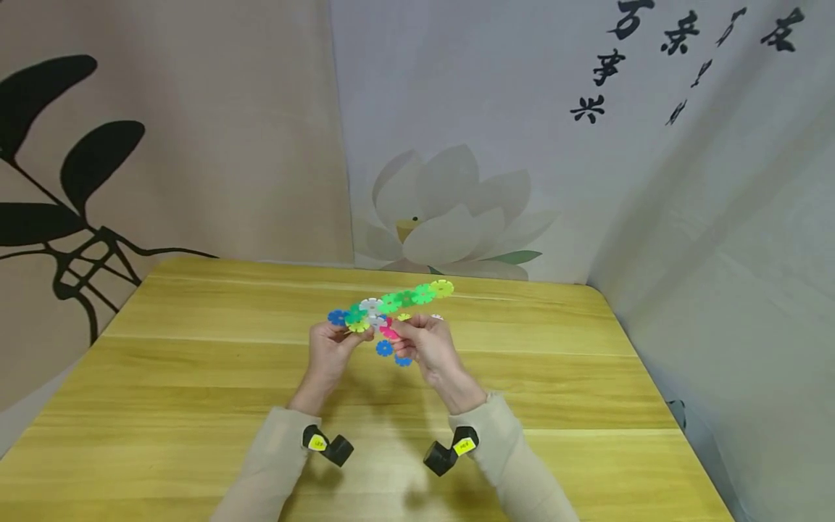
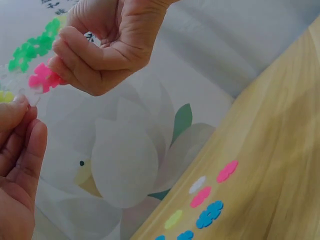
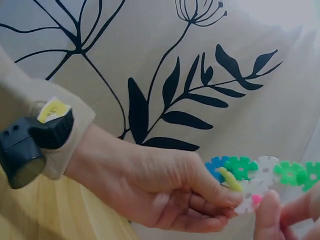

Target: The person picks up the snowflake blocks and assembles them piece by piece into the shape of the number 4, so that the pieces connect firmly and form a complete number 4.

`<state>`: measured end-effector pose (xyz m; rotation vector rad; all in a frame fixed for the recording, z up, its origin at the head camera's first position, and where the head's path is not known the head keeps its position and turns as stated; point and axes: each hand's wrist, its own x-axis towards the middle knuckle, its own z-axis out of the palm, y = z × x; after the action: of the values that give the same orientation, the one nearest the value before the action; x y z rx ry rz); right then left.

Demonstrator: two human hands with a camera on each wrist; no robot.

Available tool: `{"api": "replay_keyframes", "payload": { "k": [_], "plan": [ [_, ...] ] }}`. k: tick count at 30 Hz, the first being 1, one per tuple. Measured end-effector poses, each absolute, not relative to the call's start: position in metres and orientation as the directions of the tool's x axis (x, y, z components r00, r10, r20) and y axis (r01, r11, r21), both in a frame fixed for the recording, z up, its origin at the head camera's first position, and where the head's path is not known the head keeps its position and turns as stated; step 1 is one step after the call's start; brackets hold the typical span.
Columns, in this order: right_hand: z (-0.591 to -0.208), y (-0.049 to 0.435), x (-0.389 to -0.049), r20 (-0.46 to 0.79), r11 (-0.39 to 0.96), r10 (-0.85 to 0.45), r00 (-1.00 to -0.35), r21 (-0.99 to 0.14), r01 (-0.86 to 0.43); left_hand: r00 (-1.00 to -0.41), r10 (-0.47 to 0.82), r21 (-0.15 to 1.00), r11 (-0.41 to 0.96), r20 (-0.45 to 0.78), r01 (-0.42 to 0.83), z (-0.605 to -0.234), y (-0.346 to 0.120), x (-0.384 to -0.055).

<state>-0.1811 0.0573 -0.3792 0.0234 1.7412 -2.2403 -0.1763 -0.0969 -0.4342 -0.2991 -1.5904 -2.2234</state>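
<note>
Above the table, my left hand [image 1: 329, 357] pinches a chain of flat plastic snowflake pieces near its left end. In the head view the chain runs from a blue piece [image 1: 337, 317] through green and white [image 1: 371, 306] ones, then several green pieces [image 1: 407, 298], to a yellow piece [image 1: 443, 288]. A second yellow piece [image 1: 358, 327] and a lower white piece [image 3: 245, 204] sit by the left thumb. My right hand [image 1: 432, 354] pinches a pink snowflake piece [image 2: 44, 78] between thumb and fingers. The pink piece's edge meets the lower white piece.
Loose snowflake pieces lie on the wooden table [image 1: 554, 362] beyond and beneath the hands: blue [image 2: 210, 215], pink [image 2: 227, 171], white [image 2: 197, 185] and yellow [image 2: 173, 219]. Printed cloth walls [image 1: 457, 94] stand behind the table and at its right.
</note>
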Motion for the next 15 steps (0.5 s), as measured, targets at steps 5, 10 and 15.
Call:
{"api": "replay_keyframes", "payload": {
  "k": [5, 10, 15],
  "plan": [
    [-0.379, 0.057, -0.184, -0.177, -0.26, -0.281, -0.943, -0.932, 0.252, -0.913, -0.197, 0.87, -0.287, 0.357, 0.401, -0.429, -0.099, -0.179],
    [-0.388, 0.061, -0.192, -0.112, -0.209, -0.302, -0.947, -0.961, 0.18, -0.925, -0.211, 0.877, -0.305, 0.316, 0.37, -0.422, -0.102, -0.18],
    [-0.411, 0.078, -0.209, -0.032, -0.028, -0.164, -0.986, -0.999, 0.037, -0.93, -0.232, 0.873, -0.339, 0.284, 0.351, -0.42, -0.105, -0.179]
  ]
}}
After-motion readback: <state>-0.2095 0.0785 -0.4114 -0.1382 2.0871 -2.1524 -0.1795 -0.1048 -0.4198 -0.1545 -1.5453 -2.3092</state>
